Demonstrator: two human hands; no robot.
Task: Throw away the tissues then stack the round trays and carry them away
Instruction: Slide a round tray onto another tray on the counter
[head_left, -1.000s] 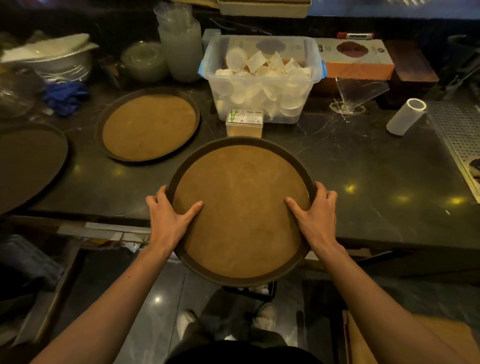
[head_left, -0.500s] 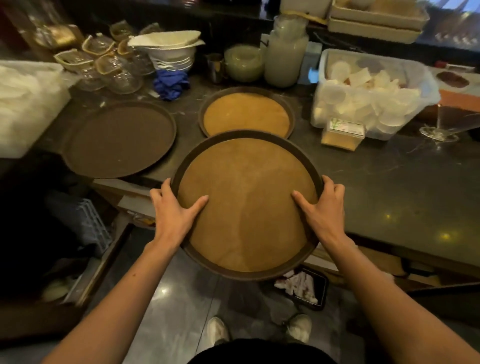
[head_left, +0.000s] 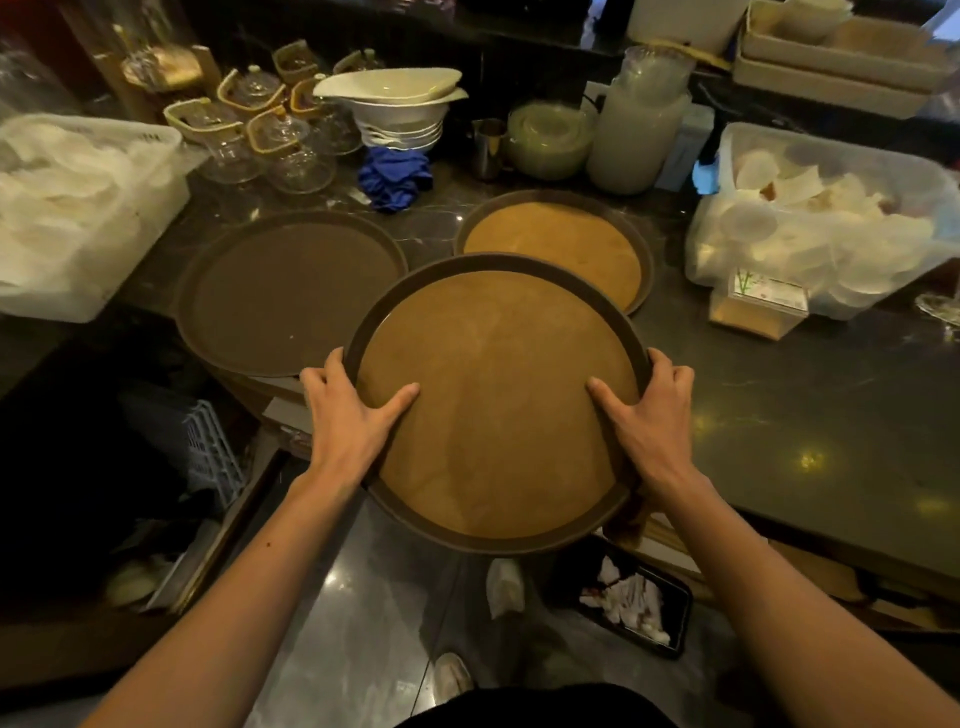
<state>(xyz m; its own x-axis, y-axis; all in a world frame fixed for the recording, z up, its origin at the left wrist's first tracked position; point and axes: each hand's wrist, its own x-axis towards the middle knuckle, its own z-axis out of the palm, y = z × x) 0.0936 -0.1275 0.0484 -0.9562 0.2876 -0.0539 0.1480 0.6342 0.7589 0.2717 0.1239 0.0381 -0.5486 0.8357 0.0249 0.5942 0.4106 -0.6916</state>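
I hold a round tan tray with a dark rim (head_left: 493, 395) in the air over the counter's front edge. My left hand (head_left: 348, 415) grips its left rim and my right hand (head_left: 649, 415) grips its right rim, thumbs on top. A second tan round tray (head_left: 561, 244) lies on the counter just behind it, partly overlapped. A dark brown round tray (head_left: 285, 291) lies to the left. Crumpled white tissues (head_left: 628, 603) lie in a black bin on the floor by my feet.
A clear tub of white cups (head_left: 831, 223) and a small box (head_left: 758, 306) stand at the right. A white tub (head_left: 78, 208), glass jars (head_left: 260, 140), stacked white bowls (head_left: 400, 109) and a blue cloth (head_left: 395, 176) line the back left. Dark counter (head_left: 779, 415) extends right.
I have carried the held tray leftward along the counter; it now overlaps the second tan tray and sits beside the dark brown tray. My grip on both rims is unchanged.
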